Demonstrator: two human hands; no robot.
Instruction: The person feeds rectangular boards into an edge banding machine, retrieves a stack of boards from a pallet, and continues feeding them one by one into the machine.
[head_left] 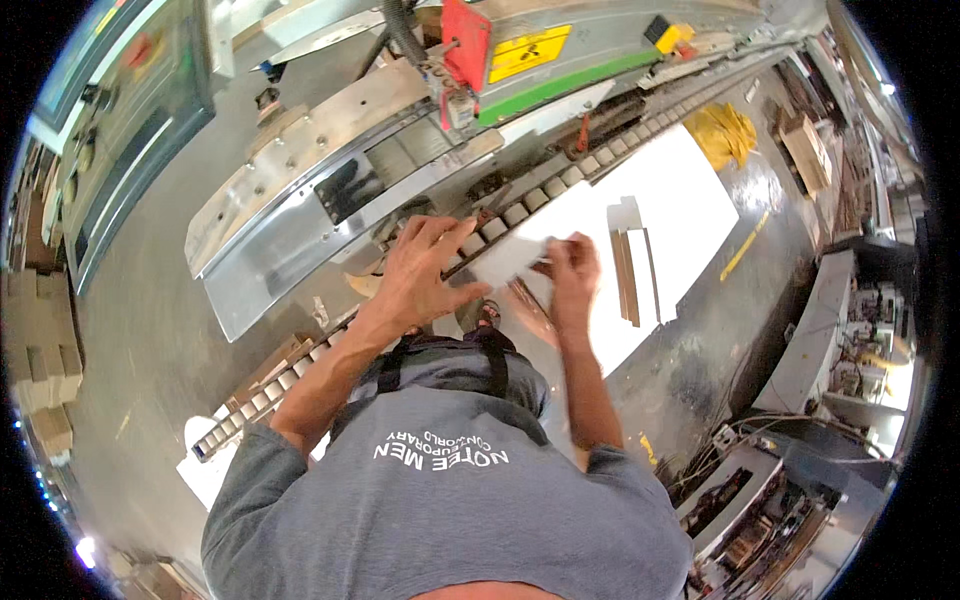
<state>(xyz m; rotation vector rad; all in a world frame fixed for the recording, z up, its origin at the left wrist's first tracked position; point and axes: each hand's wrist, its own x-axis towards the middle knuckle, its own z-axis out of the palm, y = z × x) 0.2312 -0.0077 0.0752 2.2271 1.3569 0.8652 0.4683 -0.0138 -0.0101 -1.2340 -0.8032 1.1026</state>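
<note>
My right hand (573,278) pinches the right end of a small pale panel (506,260), blurred by motion, held in front of my body. Fingers spread and thumb apart, my left hand (428,272) is close to the panel's left end and appears to hold nothing. Beyond it runs a long conveyor track of pale pads (515,213). To the right of my right hand, a few narrow boards with brown edges (628,275) lie on a large white sheet (690,215).
A machine with a green stripe (570,88), a red plate (466,45) and a metal table (265,260) stands ahead. Yellow cloth (722,136) lies past the white sheet. Stacked cardboard (42,345) is at far left, other machinery (770,500) at lower right.
</note>
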